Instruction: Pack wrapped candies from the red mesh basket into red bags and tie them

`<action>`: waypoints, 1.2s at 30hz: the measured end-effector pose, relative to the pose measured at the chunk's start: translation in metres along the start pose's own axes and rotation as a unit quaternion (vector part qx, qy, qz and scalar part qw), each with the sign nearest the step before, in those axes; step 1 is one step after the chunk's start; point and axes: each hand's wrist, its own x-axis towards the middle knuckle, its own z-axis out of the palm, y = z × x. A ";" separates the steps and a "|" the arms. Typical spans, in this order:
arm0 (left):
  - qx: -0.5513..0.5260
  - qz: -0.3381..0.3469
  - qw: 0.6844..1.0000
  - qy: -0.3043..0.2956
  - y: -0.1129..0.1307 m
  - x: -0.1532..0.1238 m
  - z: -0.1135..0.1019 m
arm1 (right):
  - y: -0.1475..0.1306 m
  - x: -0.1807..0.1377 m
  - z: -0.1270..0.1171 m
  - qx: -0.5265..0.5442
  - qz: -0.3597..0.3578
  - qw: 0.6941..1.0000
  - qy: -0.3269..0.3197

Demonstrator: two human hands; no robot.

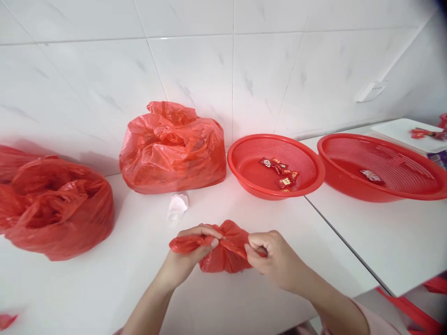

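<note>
A small red plastic bag (226,249) sits bunched on the white table (104,279) in front of me. My left hand (190,253) pinches its left handle or corner, fingers closed on the plastic. My right hand (270,256) is closed on the bag's right side, and the two hands pull the plastic between them. A small crumpled white piece (177,205) lies just behind the bag.
Two large stuffed red plastic bags stand at the left (52,207) and at the wall (172,146). A red colander basket (275,165) holds several small red packets. A bigger red basket (382,165) stands on the adjoining table. A white tray (405,132) is far right.
</note>
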 end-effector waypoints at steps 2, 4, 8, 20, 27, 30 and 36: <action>0.032 0.019 0.999 -0.017 -0.001 0.000 0.000 | 0.005 0.000 -0.002 -0.097 -0.011 0.995 0.016; 0.059 0.036 0.997 -0.019 0.000 0.002 0.003 | 0.004 0.006 -0.004 -0.115 -0.063 0.990 0.052; 0.146 0.092 0.985 -0.006 0.002 0.005 0.009 | 0.000 0.024 0.000 -0.020 -0.186 0.981 0.056; 0.173 0.136 0.961 0.165 -0.029 -0.001 0.025 | 0.012 0.034 0.048 0.181 -0.117 0.976 0.039; 0.251 0.230 0.923 0.182 -0.033 -0.003 0.023 | 0.019 0.041 0.045 0.334 -0.012 0.940 -0.060; 0.264 0.219 0.921 0.183 -0.029 -0.006 0.017 | 0.018 0.044 0.035 0.320 -0.010 0.941 -0.108; 0.183 0.100 0.972 0.104 -0.017 -0.015 0.007 | 0.006 0.040 0.026 0.155 -0.036 0.984 -0.083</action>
